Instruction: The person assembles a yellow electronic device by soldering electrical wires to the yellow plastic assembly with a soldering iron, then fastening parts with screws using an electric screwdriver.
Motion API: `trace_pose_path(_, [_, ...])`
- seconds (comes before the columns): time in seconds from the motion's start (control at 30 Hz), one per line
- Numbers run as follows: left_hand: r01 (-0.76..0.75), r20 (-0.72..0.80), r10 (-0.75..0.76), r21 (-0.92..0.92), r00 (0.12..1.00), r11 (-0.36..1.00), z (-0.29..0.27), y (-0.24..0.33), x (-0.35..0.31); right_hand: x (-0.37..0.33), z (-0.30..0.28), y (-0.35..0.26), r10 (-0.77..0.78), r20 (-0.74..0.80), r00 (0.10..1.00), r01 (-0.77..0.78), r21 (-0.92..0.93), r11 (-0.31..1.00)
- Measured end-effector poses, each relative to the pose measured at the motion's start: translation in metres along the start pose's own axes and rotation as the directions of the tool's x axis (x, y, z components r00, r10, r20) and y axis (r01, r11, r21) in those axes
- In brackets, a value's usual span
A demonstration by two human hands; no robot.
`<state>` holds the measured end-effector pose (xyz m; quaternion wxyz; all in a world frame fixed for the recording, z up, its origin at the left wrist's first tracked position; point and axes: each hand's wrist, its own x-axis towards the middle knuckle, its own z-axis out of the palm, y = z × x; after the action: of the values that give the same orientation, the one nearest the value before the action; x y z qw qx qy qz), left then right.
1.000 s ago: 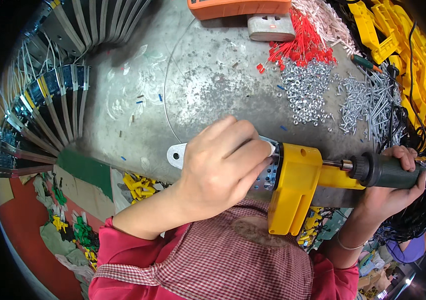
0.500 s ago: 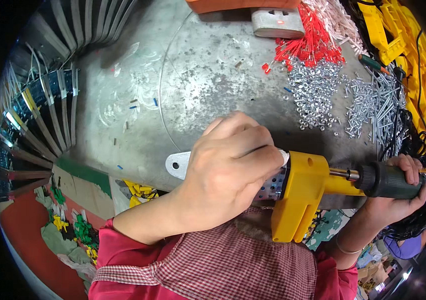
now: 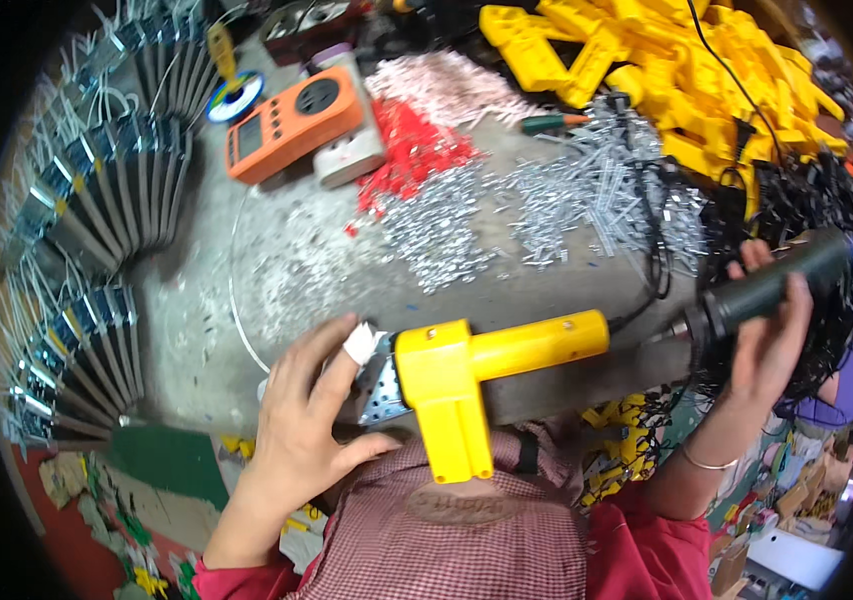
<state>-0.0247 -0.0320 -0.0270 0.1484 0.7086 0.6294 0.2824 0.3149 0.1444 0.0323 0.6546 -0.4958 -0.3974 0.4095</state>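
Observation:
A yellow plastic tool housing (image 3: 442, 385) with a tube-shaped handle lies in front of me at the table's near edge. Holed sheet metal (image 3: 384, 392) sticks out of its left end, and a black cord leaves the handle's right end. My left hand (image 3: 302, 420) is beside that metal, thumb and fingers spread, with white wrap on one fingertip; part of the metal is hidden near the fingers. On the right, my right hand (image 3: 772, 325) grips a dark green power screwdriver (image 3: 797, 280), held apart from the housing.
Loose nuts (image 3: 437, 225) and screws (image 3: 587, 190) lie in heaps beyond the housing. Farther back are red pieces (image 3: 412, 150), an orange meter (image 3: 297, 120) and yellow housings (image 3: 647, 70). Metal parts with wires (image 3: 97, 200) line the left; black cords (image 3: 817, 350) bunch at right.
The view has shifted, showing more of the table's far side. The screwdriver has drawn away from the yellow housing to the right. My left hand has loosened from a closed grip to spread fingers.

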Motion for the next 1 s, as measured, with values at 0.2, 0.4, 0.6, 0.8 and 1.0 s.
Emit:
trace_pose_path(0.2, [-0.13, -0.051, 0.149, 0.27, 0.987, 0.954, -0.011, 0.009, -0.005, -0.013, -0.04, 0.012, -0.256, 0.137, 0.957, 0.248, -0.844, 0.476])
trace_pose_path(0.4, [-0.328, -0.104, 0.392, 0.38, 0.914, 0.865, -0.013, 0.006, -0.004, 0.069, 0.106, 0.037, 0.039, 0.518, 0.855, 0.518, -0.847, -0.117])
trace_pose_path(0.6, [-0.228, -0.248, 0.341, 0.392, 0.907, 0.891, -0.01, 0.017, -0.016, 0.109, 0.133, 0.051, 0.018, 0.475, 0.88, 0.46, -0.84, -0.288])
trace_pose_path(0.8, [-0.113, -0.228, 0.147, 0.158, 0.963, 0.981, -0.028, 0.007, -0.017, 0.17, 0.086, 0.037, -0.145, 0.234, 0.961, 0.232, -0.401, 0.886])
trace_pose_path(1.0, [0.134, -0.377, -0.096, 0.076, 0.921, 0.988, -0.046, -0.021, -0.021, 0.056, 0.182, -0.05, -0.378, 0.586, 0.717, 0.613, -0.269, 0.743])
